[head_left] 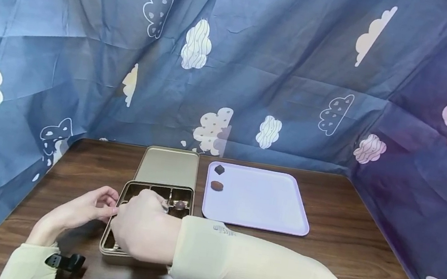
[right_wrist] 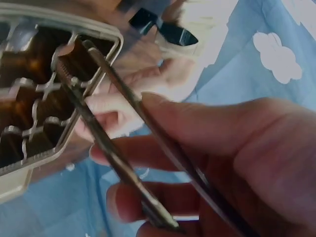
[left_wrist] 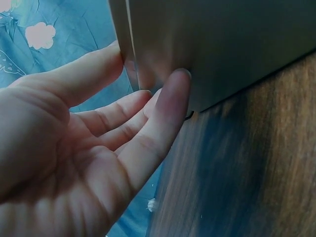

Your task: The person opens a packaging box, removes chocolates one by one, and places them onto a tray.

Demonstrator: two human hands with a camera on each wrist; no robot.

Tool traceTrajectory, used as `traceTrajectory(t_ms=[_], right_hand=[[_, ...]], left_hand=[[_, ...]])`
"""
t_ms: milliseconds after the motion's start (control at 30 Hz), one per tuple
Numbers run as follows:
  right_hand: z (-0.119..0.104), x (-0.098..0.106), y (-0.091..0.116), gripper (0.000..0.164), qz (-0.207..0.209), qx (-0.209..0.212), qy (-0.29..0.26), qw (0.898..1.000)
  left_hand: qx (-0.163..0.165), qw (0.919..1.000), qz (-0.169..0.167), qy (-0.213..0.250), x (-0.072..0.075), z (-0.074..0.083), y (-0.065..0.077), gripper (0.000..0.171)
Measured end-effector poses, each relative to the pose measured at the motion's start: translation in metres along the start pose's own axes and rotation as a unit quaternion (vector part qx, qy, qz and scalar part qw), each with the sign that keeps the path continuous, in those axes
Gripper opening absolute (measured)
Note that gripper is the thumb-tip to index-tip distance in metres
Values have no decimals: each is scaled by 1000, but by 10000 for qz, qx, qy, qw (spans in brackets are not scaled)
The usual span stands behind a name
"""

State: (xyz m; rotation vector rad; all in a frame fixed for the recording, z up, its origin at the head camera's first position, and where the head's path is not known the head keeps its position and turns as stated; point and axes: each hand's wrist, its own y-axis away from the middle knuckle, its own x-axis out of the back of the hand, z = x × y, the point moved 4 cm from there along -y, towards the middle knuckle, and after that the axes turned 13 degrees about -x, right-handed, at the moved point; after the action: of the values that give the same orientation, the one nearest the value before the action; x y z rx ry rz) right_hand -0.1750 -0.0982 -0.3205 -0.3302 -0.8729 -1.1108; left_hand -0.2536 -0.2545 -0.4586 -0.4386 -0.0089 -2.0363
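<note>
My right hand (head_left: 145, 226) reaches over a gold tin (head_left: 116, 253) and holds metal tongs (right_wrist: 143, 111) between thumb and fingers. The tongs' tips are down inside a corner compartment, with a small brownish piece (right_wrist: 66, 49) at one tip. My left hand (head_left: 85, 209) is at the tin's left side; its fingertips (left_wrist: 173, 94) touch the outer wall. Divided into several compartments by an insert, the tin has a round brown piece (head_left: 180, 205) in its far right part. Much of the insert is hidden under my right hand in the head view.
Behind the tin lies its flat gold lid (head_left: 169, 167). A lavender tray (head_left: 259, 202) to the right carries a dark angular piece (head_left: 219, 170) and a brown oval piece (head_left: 217, 186) along its left side. A cloud-patterned blue curtain (head_left: 251, 66) surrounds the wooden table (head_left: 348, 235).
</note>
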Motion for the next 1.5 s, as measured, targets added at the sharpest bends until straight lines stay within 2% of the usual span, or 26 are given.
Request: traceTrajectory(t_ms=[167, 433, 567, 733, 833, 967, 1100, 1200, 1300, 1433, 1500], right_hand=[[-1, -5, -6, 18, -6, 64, -49, 10000], [25, -13, -3, 11, 738, 652, -314, 9946], [47, -19, -1, 7, 711, 685, -773, 9921], [85, -28, -1, 23, 528, 816, -1594, 9824], [108, -37, 0, 26, 498, 1063, -2242, 9675], [139, -51, 3, 23, 502, 1184, -3194, 9389], [166, -69, 9, 21, 842, 1131, -3808, 9138], [179, -90, 11, 20, 1010, 1086, -4220, 8944], [190, -114, 13, 19, 1068, 1072, -4743, 8672], [198, -148, 17, 24, 890, 1029, -5400, 8306], [202, -168, 19, 27, 785, 876, -5576, 8217]], left_hand=[[-40, 9999, -41, 121, -3, 0, -2, 36], [69, 10000, 68, -18, -2, -2, 3, 35], [83, 9999, 26, -70, -2, -3, 3, 36], [105, 9999, 19, -74, -1, -3, 1, 36], [122, 9999, 31, -46, 0, -2, 1, 36], [118, 9999, 30, -30, 1, -1, 1, 36], [177, 9998, 70, -91, 2, -1, 1, 36], [213, 9997, 75, -132, 2, -2, 2, 37], [211, 9997, 73, -129, 2, -2, 2, 37], [133, 9999, 50, -99, 1, -3, 1, 36], [123, 9999, 56, -95, 0, -3, 1, 36]])
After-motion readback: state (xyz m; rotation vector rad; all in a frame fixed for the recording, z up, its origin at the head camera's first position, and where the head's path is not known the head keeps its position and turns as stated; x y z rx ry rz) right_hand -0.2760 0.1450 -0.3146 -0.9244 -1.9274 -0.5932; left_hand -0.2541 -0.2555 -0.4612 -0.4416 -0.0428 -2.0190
